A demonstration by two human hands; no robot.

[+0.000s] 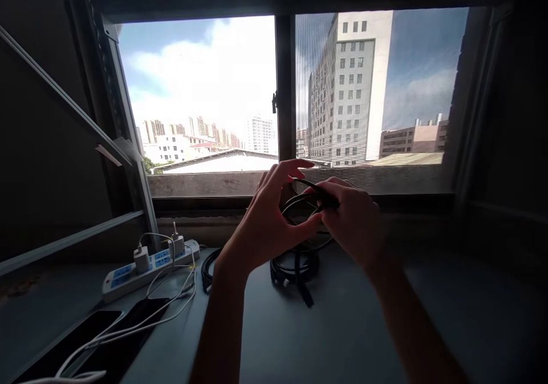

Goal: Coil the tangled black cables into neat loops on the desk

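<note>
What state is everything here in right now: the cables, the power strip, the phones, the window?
Left hand: gripping the black cable loop.
Right hand: pinching the same loop.
Black cable loop: coiled, held up.
Coiled cable: bundled, lying on the table.
Power strip: two chargers plugged in.
Phones: screens dark.
Window: cannot tell.

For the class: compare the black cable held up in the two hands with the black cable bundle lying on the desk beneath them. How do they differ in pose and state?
The held cable hangs in loose open loops, raised between the left hand and right hand; the bundle on the desk lies flat, untouched. The bundle is coiled tight with a strap end sticking out; the held cable is unbound. Both are black.
</note>
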